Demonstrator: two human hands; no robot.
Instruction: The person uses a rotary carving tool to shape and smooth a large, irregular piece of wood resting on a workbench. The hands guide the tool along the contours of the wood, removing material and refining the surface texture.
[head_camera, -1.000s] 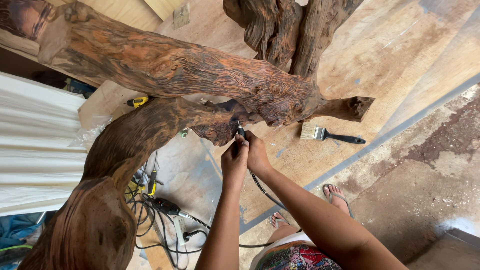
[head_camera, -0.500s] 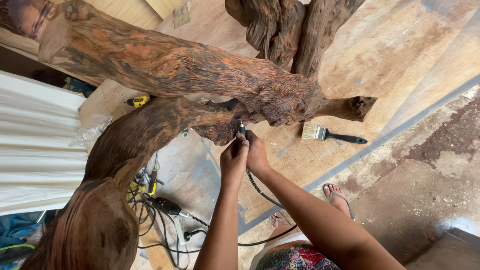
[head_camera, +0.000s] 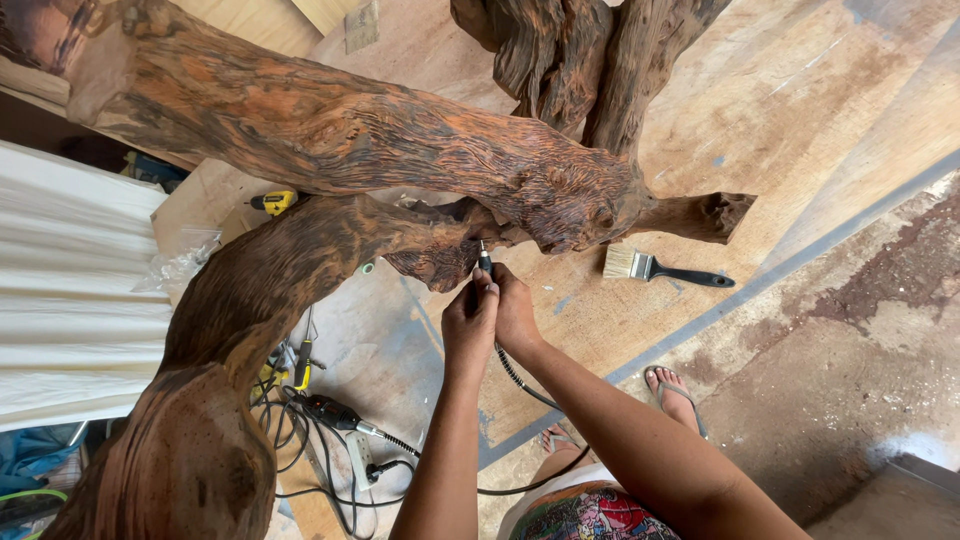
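- Far left of frame: white corrugated sheet lay flat, with a scrap of clear plastic at its right edge.
- Upper left: small yellow drill sat on a plywood board, just behind the big wood.
- Left to centre: gnarled reddish-brown driftwood piece filled the upper frame; a lower limb curved down to a thick base in the lower left corner.
- Lower left of centre: tangle of black cables on the floor, with a black motor unit and a yellow-handled tool among them.
- Centre: left hand was closed around the slim rotary handpiece, tip up and touching the underside of the wood where two limbs met.
- Just right of it: right hand was closed too, pressed against the left, gripping the same handpiece lower down. A flexible shaft ran down from the hands toward the floor.
- Right of centre: paintbrush with pale bristles and black handle lay on the plywood floor, near a stubby branch end.
- Lower right of centre: two feet in sandals stood on bare concrete.
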